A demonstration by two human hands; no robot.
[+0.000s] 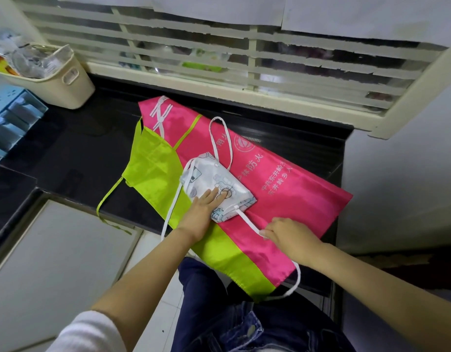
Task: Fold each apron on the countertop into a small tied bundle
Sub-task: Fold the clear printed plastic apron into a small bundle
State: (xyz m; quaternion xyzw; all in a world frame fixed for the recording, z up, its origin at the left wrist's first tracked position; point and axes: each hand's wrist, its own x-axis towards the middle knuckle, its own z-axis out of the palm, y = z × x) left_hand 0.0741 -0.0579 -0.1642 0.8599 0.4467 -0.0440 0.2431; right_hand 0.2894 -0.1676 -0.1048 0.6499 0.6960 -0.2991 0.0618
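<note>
A white printed apron [216, 184], folded into a small packet, lies on top of a pink and lime-green apron [290, 194] spread over the black countertop [74, 153]. My left hand [201, 209] presses flat on the packet's near end with straight fingers. My right hand [288, 233] pinches the white strap [248, 221] that runs out from the packet's near corner. Another white strap loops up beyond the packet, and one trails down past my left wrist.
A cream plastic basket [67, 82] full of wrappers stands at the back left, with a blue drawer unit [8, 123] beside it. A slatted window runs along the back. The counter ends at a white wall on the right, and the pink apron hangs over the front edge.
</note>
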